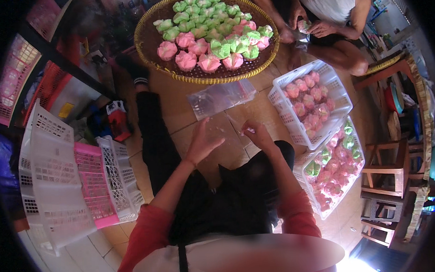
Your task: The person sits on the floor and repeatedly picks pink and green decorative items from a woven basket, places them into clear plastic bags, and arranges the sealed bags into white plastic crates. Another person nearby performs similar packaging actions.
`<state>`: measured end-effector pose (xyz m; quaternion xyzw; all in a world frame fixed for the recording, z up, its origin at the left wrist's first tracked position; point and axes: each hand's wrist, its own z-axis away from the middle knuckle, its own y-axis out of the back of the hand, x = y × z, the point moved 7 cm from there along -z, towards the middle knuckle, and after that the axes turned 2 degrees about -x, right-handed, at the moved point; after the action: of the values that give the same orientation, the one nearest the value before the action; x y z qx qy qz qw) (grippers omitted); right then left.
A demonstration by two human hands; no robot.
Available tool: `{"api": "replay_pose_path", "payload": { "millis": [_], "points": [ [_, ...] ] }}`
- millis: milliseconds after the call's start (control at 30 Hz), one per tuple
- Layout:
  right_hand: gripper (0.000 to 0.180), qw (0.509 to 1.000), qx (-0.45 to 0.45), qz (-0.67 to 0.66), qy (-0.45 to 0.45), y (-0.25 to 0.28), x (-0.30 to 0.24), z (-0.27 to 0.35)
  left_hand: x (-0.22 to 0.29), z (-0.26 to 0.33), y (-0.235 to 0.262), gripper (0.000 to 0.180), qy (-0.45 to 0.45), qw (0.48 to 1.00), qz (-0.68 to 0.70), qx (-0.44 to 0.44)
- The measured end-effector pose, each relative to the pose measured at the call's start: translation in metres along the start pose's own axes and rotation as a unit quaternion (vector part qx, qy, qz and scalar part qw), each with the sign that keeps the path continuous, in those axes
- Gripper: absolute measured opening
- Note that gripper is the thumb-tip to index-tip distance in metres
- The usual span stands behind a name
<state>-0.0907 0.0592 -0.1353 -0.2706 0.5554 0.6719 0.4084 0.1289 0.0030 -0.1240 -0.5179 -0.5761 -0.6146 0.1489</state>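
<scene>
While the left hand [203,142] is spread, its thumb well apart from its fingers, the right hand [256,134] is curled nearly closed beside it; a faint shine between them might be clear film, but I cannot tell whether either has hold of any. Just beyond the hands, clear plastic bags [222,98] lie flat on the tiled floor [262,114], close to the round woven tray [208,80] of pink cakes [209,63] and green cakes [194,25]. Each bag should be very light, limp and slippery, prone to clinging to its neighbours, so it is best pinched at one edge of the mouth. The cakes look soft and easily dented; low on the sides, near the base, seems the safest hold, clear of the split tops.
</scene>
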Motion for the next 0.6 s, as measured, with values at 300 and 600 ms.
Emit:
{"api": "replay_pose_path", "payload": {
  "millis": [300, 600],
  "points": [
    [0.018, 0.975, -0.057, -0.206, 0.054, 0.035, -0.065, 0.022, 0.017, -0.052, -0.036, 0.027, 0.177, 0.839, 0.426, -0.29],
    [0.028, 0.885, -0.081, -0.458, -0.028, -0.002, -0.015, 0.014, -0.004, -0.022, -0.019, 0.02, 0.266, 0.826, 0.417, -0.271]
  ]
}}
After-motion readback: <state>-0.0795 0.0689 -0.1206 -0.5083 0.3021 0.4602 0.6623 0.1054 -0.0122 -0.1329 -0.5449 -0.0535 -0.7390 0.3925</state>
